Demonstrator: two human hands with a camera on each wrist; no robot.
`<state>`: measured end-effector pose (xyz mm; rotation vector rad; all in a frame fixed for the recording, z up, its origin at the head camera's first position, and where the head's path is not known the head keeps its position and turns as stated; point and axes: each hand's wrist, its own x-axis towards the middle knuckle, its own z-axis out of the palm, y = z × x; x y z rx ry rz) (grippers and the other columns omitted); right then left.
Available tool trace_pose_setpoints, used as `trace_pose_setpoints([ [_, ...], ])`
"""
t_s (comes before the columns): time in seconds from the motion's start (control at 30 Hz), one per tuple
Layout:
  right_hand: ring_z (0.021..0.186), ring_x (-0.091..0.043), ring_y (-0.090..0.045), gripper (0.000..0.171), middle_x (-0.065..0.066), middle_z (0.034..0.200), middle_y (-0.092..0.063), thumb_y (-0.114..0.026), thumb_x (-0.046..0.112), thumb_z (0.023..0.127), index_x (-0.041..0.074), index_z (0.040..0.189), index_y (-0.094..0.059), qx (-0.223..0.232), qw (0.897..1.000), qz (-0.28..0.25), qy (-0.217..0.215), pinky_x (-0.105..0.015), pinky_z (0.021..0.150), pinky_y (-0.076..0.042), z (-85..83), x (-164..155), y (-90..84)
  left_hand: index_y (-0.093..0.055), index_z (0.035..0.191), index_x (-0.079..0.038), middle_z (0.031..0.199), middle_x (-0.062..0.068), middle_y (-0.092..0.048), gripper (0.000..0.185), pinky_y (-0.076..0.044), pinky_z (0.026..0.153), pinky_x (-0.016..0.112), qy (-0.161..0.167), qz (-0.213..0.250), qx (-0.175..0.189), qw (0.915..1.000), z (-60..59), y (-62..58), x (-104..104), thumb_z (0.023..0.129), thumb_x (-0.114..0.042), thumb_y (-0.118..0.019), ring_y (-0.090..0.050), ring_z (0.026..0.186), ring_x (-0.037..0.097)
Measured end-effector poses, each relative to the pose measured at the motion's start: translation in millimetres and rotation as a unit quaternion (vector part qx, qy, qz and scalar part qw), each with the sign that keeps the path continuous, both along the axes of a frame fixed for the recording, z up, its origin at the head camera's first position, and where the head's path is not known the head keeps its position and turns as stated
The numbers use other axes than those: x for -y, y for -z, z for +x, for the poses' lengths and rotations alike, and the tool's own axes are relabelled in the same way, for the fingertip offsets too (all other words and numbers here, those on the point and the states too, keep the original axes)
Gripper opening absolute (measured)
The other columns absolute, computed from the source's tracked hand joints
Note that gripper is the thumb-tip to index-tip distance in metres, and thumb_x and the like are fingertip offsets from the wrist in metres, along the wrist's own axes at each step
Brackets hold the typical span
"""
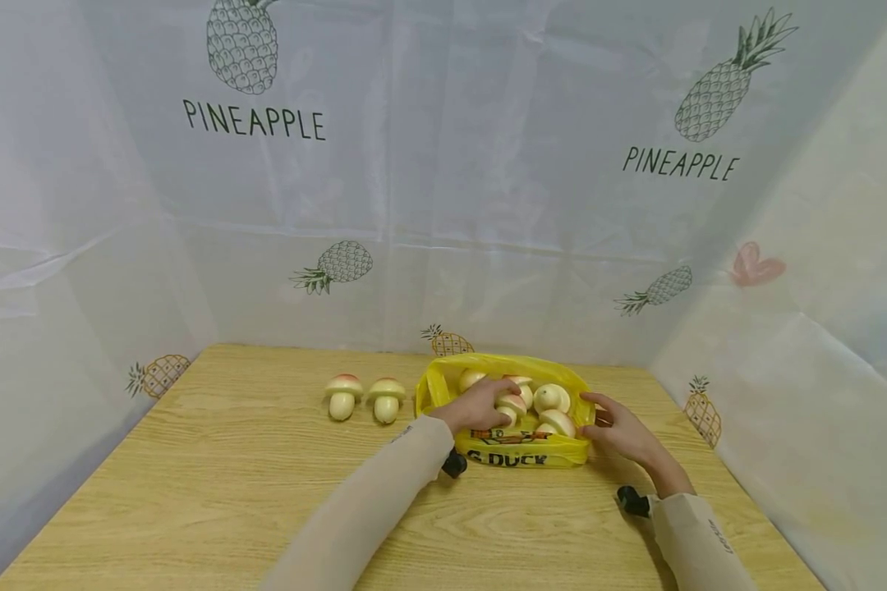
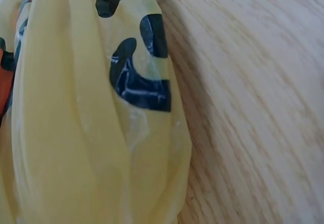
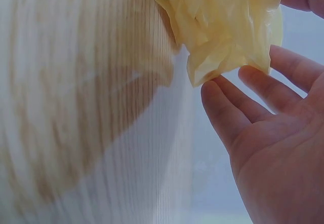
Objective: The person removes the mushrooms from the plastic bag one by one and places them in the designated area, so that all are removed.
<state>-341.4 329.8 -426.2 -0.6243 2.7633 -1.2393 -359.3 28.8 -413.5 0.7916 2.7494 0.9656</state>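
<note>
Spanning the frame, a grained wooden table [image 1: 214, 492] bears a crinkly yellow plastic bag [image 1: 521, 453] at 3 o'clock. Right hand [image 1: 624, 431] touches its edge, fingers relaxed; left hand [image 1: 480, 404] curls over smooth, dome-capped mushrooms [image 1: 552, 399] inside.

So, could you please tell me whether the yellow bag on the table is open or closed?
Open. The yellow bag gapes at the top, mushrooms show inside, and the left hand reaches in.

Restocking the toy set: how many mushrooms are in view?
7: two on the table left of the yellow bag, at and; five visible inside, others possibly hidden under the left hand.
</note>
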Motion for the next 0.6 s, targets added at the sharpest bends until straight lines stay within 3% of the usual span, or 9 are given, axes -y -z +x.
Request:
trace_pose_setpoints([
  [0.27, 0.128, -0.054, -0.033, 0.072, -0.03, 0.149, -0.025, -0.067, 0.025, 0.09, 0.0, 0.147, -0.03, -0.007, 1.0, 0.004, 0.003, -0.058, 0.097, -0.039, -3.7, 2.1, 1.5, -0.053, 0.133, -0.022, 0.142, 0.005, -0.042, 0.048, -0.047, 0.06, 0.026, -0.008, 0.03, 0.007, 0.9995, 0.0, 0.6, 0.3, 0.089, -0.015, -0.069, -0.05, 0.106, 0.017],
  [0.5, 0.127, -0.054, -0.036, 0.071, -0.03, 0.148, -0.028, -0.067, 0.025, 0.09, 0.001, 0.146, -0.032, -0.013, 1.0, 0.011, 0.008, -0.059, 0.096, -0.04, -2.3, -0.5, 4.3, -0.052, 0.134, -0.023, 0.145, 0.002, -0.038, 0.048, -0.045, 0.072, 0.028, -0.01, 0.044, 0.02, 0.9988, 4.0, -1.4, -0.3, 0.089, -0.015, -0.069, -0.043, 0.122, 0.019],
  [0.6, 0.127, -0.054, -0.035, 0.072, -0.03, 0.148, -0.027, -0.067, 0.026, 0.09, 0.002, 0.147, -0.031, -0.008, 1.0, 0.013, 0.01, -0.059, 0.096, -0.04, -2.3, -0.9, 3.5, -0.052, 0.135, -0.023, 0.143, 0.002, -0.039, 0.048, -0.045, 0.071, 0.029, -0.011, 0.052, 0.017, 0.9984, 5.2, -3.8, 0.6, 0.091, -0.015, -0.067, -0.043, 0.12, 0.019],
])
